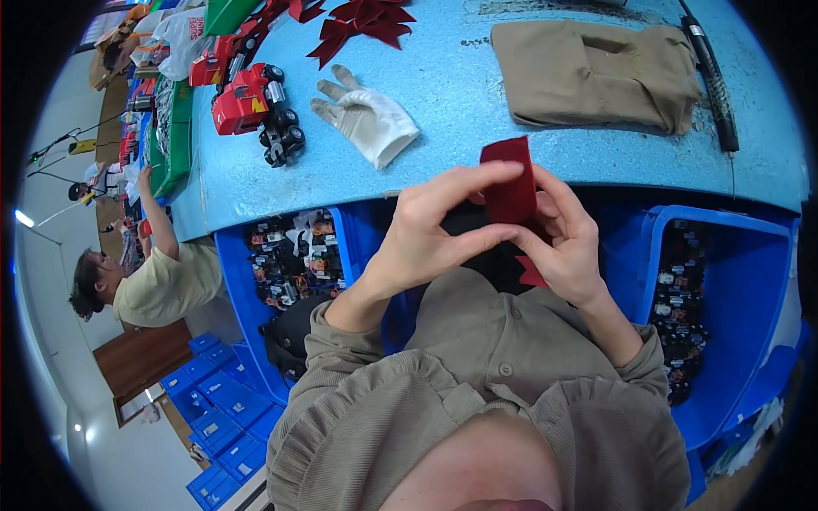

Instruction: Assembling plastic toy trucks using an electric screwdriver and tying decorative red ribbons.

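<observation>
1. The light blue surface (477, 94) fills the far half of the view, with a worn patch at its far edge.
2. A blue bin (750, 281) on the near right holds small dark toy parts along its left side. Another blue bin (234, 281) on the near left is packed with similar small toy pieces, dark with white and orange bits.
3. A folded tan garment (596, 72) lies far right on the surface, with a black rod-like tool (711, 81) just beside it on the right.
4. A red toy truck (251, 102) stands far left, near a white cotton glove (371, 119) lying flat.
5. Dark red ribbon bows (362, 21) lie in a pile at the far edge.
6. The left hand (434, 226) and right hand (562, 238) are both closed on a strip of dark red ribbon (509, 183), held in the air over the gap between the bins, near the body. The thumbs and forefingers pinch it from both sides, and a lower end of the ribbon shows under the right hand.
7. Risk, as a judgement: the ribbon is held by the fingertips only, so a slackened pinch could let it slip or unfold, and it would likely drop between the bins or into the lap.
8. Another person sits far off to the left, reaching onto a green surface.
</observation>
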### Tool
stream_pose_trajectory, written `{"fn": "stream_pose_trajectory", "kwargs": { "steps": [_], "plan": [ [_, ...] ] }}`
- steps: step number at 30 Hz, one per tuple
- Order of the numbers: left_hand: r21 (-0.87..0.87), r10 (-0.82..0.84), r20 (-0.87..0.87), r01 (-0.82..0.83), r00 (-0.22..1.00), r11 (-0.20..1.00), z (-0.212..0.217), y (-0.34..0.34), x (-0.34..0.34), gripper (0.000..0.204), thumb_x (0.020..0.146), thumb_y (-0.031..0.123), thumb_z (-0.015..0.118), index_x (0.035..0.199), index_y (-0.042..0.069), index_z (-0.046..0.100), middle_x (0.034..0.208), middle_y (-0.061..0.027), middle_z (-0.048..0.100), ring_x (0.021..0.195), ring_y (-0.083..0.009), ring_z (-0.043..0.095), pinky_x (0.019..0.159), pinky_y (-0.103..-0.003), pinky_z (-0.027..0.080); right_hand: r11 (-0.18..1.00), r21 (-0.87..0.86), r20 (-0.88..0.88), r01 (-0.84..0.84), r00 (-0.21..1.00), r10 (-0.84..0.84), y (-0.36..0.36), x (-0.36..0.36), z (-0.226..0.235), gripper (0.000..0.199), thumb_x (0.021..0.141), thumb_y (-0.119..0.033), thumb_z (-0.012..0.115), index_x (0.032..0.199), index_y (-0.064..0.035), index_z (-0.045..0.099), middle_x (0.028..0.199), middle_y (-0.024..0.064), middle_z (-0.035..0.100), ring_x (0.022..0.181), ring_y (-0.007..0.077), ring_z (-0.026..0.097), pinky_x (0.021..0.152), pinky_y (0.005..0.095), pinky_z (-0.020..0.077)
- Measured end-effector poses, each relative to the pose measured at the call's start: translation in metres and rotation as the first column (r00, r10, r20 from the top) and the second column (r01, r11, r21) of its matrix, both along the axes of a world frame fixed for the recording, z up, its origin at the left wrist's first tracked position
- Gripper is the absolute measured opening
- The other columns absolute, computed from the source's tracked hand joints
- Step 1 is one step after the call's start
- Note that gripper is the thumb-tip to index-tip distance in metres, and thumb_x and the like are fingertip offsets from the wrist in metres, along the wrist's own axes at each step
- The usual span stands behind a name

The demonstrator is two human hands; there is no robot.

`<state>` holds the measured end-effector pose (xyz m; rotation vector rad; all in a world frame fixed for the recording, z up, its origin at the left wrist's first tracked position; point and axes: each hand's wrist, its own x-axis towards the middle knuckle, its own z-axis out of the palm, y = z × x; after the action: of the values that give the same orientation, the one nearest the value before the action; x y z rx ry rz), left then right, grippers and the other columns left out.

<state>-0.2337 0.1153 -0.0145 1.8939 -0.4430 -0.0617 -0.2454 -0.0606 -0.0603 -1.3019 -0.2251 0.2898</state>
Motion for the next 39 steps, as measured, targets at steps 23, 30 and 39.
{"fn": "stream_pose_trajectory", "kwargs": {
  "steps": [23,30,39],
  "plan": [
    [0.356,0.15,0.459,-0.336,0.876,0.872,0.036,0.026,0.029,0.03,0.087,0.021,0.06,0.109,0.0,0.06,0.099,-0.0108,0.061,0.088,-0.0176,0.057,0.078,-0.028,0.045,0.93,0.308,-0.044,-0.203,0.973,0.227,-0.022,0.055,0.047,0.034,0.085,-0.007,0.059,0.117,0.0022,0.05,0.096,0.0077,0.062,0.088,0.011,0.06,0.076,0.022,0.0478],
    [-0.438,-0.186,-0.103,0.124,0.977,0.891,0.081,-0.01,0.048,0.031,0.086,0.012,0.062,0.112,-0.003,0.054,0.1,-0.0083,0.06,0.094,-0.011,0.056,0.079,-0.027,0.047,0.709,0.401,0.182,-0.58,0.809,0.56,-0.022,0.106,0.103,0.033,0.087,-0.018,0.059,0.113,0.0013,0.055,0.093,0.0042,0.063,0.085,0.0063,0.06,0.072,0.0187,0.0484],
    [-0.309,-0.025,0.227,0.096,0.974,0.946,0.116,-0.01,0.069,0.036,0.079,0.008,0.07,0.11,-0.003,0.056,0.083,-0.0033,0.063,0.074,-0.0071,0.058,0.069,-0.023,0.049,0.844,0.365,0.304,-0.394,0.907,0.292,0.008,0.123,0.132,0.043,0.09,-0.031,0.053,0.121,-0.0018,0.049,0.089,0.006,0.062,0.077,0.0071,0.061,0.064,0.0181,0.0499]
  ]
}}
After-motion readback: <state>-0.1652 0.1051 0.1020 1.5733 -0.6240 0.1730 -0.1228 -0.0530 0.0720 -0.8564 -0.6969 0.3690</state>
